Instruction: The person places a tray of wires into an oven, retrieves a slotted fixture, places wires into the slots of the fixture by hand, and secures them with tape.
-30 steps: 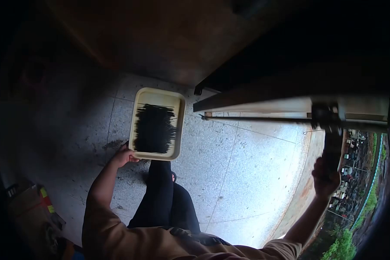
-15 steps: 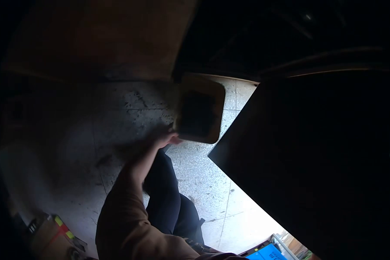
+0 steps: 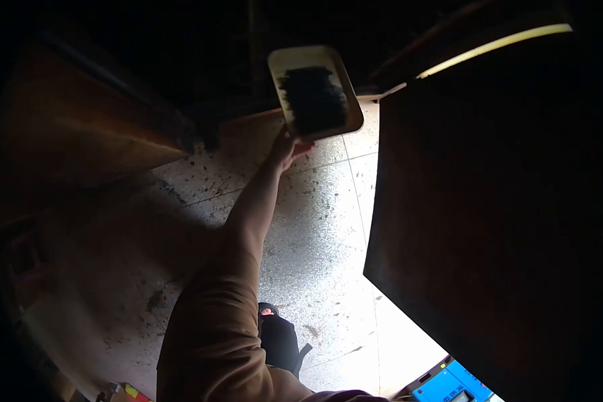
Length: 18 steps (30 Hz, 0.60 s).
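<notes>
My left hand (image 3: 287,151) is closed at the lower edge of a shallow, pale rectangular tray (image 3: 349,90). A large, rough-edged dark patch covers the middle of the tray. It is held out at arm's length, slightly tilted, with its inner face towards me. Part of the hand is behind the tray, and reddish fingertips show below its rim. The brown-sleeved arm reaches up from the bottom of the view. My right hand is out of sight.
A big dark panel (image 3: 476,221) fills the right side. Brown wooden panelling (image 3: 100,141) stands at the left. Dark specks lie on the tiled floor (image 3: 321,234). A blue box-like object (image 3: 449,383) is at the bottom right, and a foot (image 3: 279,335) shows below the arm.
My left hand has carried the tray up and farther away, stretching the arm out. The tray now faces me more fully. My view has turned, so the panels and blue object appear shifted.
</notes>
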Motion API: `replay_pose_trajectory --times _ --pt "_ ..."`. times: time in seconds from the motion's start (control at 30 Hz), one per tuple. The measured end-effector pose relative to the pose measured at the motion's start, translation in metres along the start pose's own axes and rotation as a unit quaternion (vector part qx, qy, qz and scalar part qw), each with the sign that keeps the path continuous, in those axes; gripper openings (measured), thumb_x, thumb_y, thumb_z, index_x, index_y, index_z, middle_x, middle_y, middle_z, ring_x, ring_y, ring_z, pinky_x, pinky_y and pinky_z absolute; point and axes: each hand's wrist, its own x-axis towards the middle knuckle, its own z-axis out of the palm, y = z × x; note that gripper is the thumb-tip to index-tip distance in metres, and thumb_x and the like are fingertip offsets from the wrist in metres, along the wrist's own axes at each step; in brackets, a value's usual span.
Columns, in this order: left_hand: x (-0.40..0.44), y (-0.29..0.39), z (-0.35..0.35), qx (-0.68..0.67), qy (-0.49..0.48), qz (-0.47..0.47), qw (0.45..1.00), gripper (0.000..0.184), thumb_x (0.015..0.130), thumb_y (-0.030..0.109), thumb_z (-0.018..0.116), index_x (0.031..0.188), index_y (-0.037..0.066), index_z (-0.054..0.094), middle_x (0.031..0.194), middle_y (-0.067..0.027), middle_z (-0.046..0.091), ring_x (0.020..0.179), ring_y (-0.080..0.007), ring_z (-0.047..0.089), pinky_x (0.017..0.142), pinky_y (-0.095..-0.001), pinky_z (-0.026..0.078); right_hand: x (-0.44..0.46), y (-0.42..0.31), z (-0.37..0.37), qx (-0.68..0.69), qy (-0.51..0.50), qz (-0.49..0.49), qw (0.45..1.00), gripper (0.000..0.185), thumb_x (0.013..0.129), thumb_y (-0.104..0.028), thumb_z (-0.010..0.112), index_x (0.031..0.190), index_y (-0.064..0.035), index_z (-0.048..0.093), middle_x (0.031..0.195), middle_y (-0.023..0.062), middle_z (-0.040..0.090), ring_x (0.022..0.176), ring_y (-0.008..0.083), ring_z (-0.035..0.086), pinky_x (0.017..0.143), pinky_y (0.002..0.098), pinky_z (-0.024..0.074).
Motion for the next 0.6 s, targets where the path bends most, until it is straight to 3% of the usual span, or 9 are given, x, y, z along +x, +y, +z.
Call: replay_pose_trajectory --times 0.1,0.17,0.3,0.37,0.4,0.43,0.47,0.5,0.6 --pt "0.01 0.003 -0.016 -0.03 0.018 0.026 0.999 0.036 0.094 0.01 0.051 0.128 0.011 0.043 0.107 -0.0101 0.062 0.084 -0.0215 0.067 0.074 -0.0331 0.059 -0.004 0.01 0.003 0.0 0.003 -0.006 1.0 0.047 0.078 -0.022 0.061 0.121 -0.0039 0.051 0.11 0.0114 0.056 0.089 0.0201 0.054 0.071 0.0352 0.0486" --pt "0.097 0.003 0.027 -0.129 0.045 0.094 0.986 0.023 0.096 0.015 0.049 0.118 0.01 0.051 0.104 -0.0073 0.062 0.081 -0.0181 0.066 0.074 -0.0298 0.058 0.047 0.002 0.012 -0.007 0.006 0.004 1.0 0.046 0.079 -0.022 0.061 0.12 -0.0041 0.051 0.11 0.011 0.056 0.089 0.0201 0.054 0.072 0.0353 0.049" --pt "0.074 0.019 0.039 -0.141 0.085 0.056 0.985 0.02 0.099 0.024 0.044 0.104 0.011 0.058 0.098 -0.0033 0.061 0.082 -0.0132 0.061 0.077 -0.0252 0.052 0.036 -0.012 0.013 -0.016 0.017 0.011 1.0 0.045 0.079 -0.022 0.061 0.119 -0.0045 0.052 0.109 0.0103 0.056 0.09 0.02 0.055 0.072 0.0356 0.0497" --pt "0.028 0.011 0.04 0.041 -0.054 0.106 0.992 0.021 0.098 0.028 0.045 0.1 0.01 0.056 0.088 -0.0007 0.056 0.082 -0.0132 0.055 0.077 -0.0279 0.047 0.022 -0.025 0.016 -0.014 0.017 0.012 1.0 0.044 0.079 -0.022 0.061 0.119 -0.0046 0.052 0.109 0.01 0.056 0.09 0.0199 0.055 0.073 0.0358 0.05" --pt "-0.026 0.033 0.071 0.131 0.015 0.065 0.989 0.021 0.097 0.026 0.047 0.105 0.01 0.057 0.087 0.0002 0.054 0.08 -0.0113 0.05 0.074 -0.0256 0.043 0.016 -0.033 0.018 -0.008 0.015 0.012 1.0 0.044 0.079 -0.022 0.061 0.118 -0.0047 0.053 0.109 0.0098 0.057 0.091 0.0199 0.055 0.073 0.0359 0.0502" --pt "-0.088 0.069 0.1 0.221 -0.001 0.053 0.974 0.023 0.097 0.02 0.049 0.115 0.007 0.056 0.098 -0.0018 0.058 0.09 -0.0126 0.055 0.082 -0.0275 0.045 0.01 -0.042 0.02 -0.005 0.016 0.015 1.0 0.043 0.079 -0.022 0.061 0.118 -0.0048 0.053 0.108 0.0096 0.057 0.091 0.0199 0.056 0.073 0.0359 0.0504" --pt "-0.13 0.079 0.097 0.34 -0.061 0.179 0.921 0.028 0.095 0.009 0.049 0.123 0.005 0.053 0.114 -0.0067 0.059 0.101 -0.0165 0.058 0.09 -0.0304 0.046 0.002 -0.052 0.02 -0.001 0.016 0.014 1.0 0.043 0.079 -0.022 0.061 0.118 -0.0049 0.053 0.108 0.0095 0.057 0.091 0.0199 0.056 0.073 0.036 0.0505" --pt "-0.194 0.115 0.104 0.372 -0.088 0.186 0.905 0.031 0.093 0.001 0.048 0.124 0.002 0.053 0.126 -0.0112 0.056 0.112 -0.0201 0.057 0.097 -0.0341 0.044 -0.009 -0.061 0.02 0.004 0.019 0.013 1.0 0.043 0.079 -0.022 0.061 0.117 -0.005 0.053 0.108 0.0093 0.057 0.091 0.0199 0.056 0.073 0.0361 0.0507" --pt "-0.401 0.3 0.157 0.548 -0.034 0.496 0.672 0.037 0.076 -0.005 0.052 0.111 0.006 0.061 0.121 -0.0141 0.057 0.117 -0.0301 0.052 0.096 -0.0408 0.043 -0.048 -0.098 0.018 0.016 0.025 0.019 0.999 0.041 0.079 -0.023 0.061 0.116 -0.0053 0.054 0.107 0.0088 0.057 0.092 0.0198 0.056 0.074 0.0363 0.0512"
